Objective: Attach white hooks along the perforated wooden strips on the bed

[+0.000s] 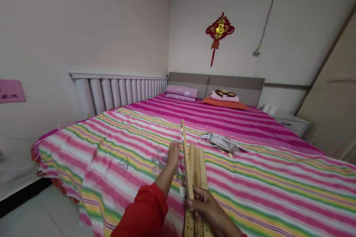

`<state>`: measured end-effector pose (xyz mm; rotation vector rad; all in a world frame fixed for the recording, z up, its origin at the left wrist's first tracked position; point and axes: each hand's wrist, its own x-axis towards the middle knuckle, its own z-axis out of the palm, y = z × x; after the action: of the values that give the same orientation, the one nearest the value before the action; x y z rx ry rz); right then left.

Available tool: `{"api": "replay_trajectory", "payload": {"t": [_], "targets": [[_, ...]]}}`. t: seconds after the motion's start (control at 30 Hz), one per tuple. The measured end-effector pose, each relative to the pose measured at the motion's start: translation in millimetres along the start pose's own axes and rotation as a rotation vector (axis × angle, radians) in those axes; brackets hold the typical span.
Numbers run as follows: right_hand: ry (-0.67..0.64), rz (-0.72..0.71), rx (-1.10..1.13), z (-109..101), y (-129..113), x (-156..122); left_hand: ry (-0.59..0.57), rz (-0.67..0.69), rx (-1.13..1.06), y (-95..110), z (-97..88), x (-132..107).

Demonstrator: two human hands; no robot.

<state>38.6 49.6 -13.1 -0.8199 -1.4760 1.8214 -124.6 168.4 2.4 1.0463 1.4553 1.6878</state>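
Note:
My right hand (pixel 204 203) grips the near end of a long, narrow wooden strip (pixel 186 159), which is tilted up on its edge. Beside the strip's left face is my left hand (pixel 174 152), its fingers curled close to small pieces fixed there; whether it pinches one is hidden. Under and right of the strip lie several perforated wooden boards (pixel 198 172), side by side, with rows of small holes. Small clear plastic packets (pixel 159 161) are spread on the striped bedsheet left of the boards, partly behind my left forearm.
A pile of plastic-bagged parts (pixel 221 142) lies on the bed beyond the boards. A thin looped wire-like item (pixel 122 163) is on the sheet at left. Folded bedding (pixel 182 92) rests by the headboard (pixel 191 80). A white radiator (pixel 119 90) lines the left wall.

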Motion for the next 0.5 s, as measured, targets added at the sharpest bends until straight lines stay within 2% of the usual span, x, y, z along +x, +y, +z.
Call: {"api": "replay_trajectory", "payload": {"t": [0.13, 0.27, 0.37, 0.5], "targets": [[-0.048, 0.022, 0.012, 3, 1, -12, 0.021, 0.008, -0.011, 16, -1.8, 12], [-0.096, 0.037, 0.062, 10, -10, -27, 0.064, 0.043, 0.019, 27, -4.6, 18], [-0.137, 0.025, 0.101, 10, -14, -35, 0.068, 0.038, 0.016, 25, -5.5, 19], [-0.200, -0.007, 0.103, -2, -2, -37, 0.087, 0.008, 0.006, 17, -5.3, 21]]}}
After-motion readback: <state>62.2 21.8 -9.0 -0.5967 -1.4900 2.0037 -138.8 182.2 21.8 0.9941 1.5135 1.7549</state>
